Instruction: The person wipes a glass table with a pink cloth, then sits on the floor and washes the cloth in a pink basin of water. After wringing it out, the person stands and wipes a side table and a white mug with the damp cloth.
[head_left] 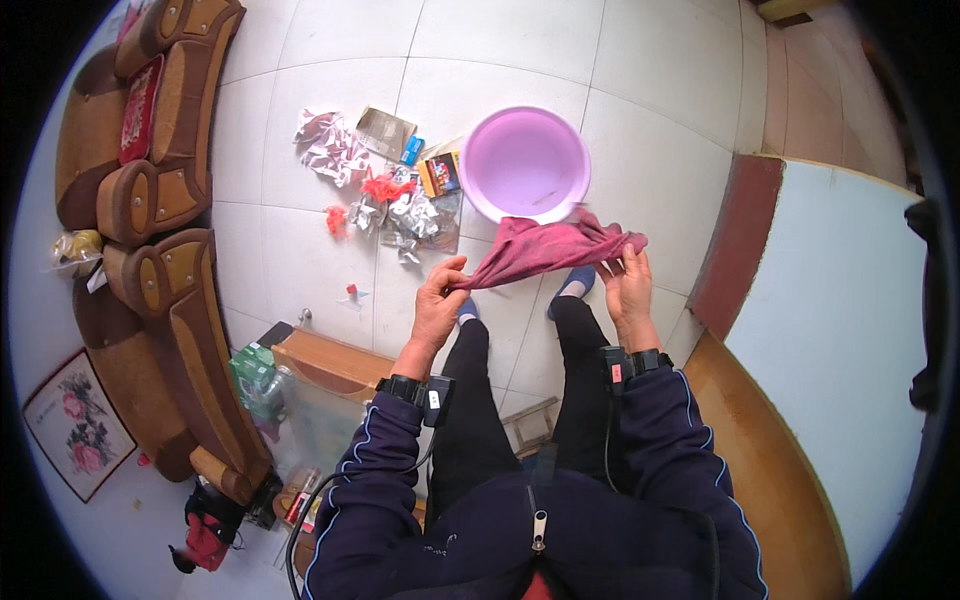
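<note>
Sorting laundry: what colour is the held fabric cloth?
The crumpled fabric cloth is dark pink, clearest in the head view.

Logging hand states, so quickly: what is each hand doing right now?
Left hand: closed, holding one end of the crumpled dark-pink fabric cloth.
Right hand: closed, holding the cloth near its other end.

The basin [525, 155] sits on the floor [665, 130] beyond the cloth [545, 250], which spans between left hand [437, 303] and right hand [629, 293]; litter [416, 212] lies left, sofas [185, 330] farther left.
</note>
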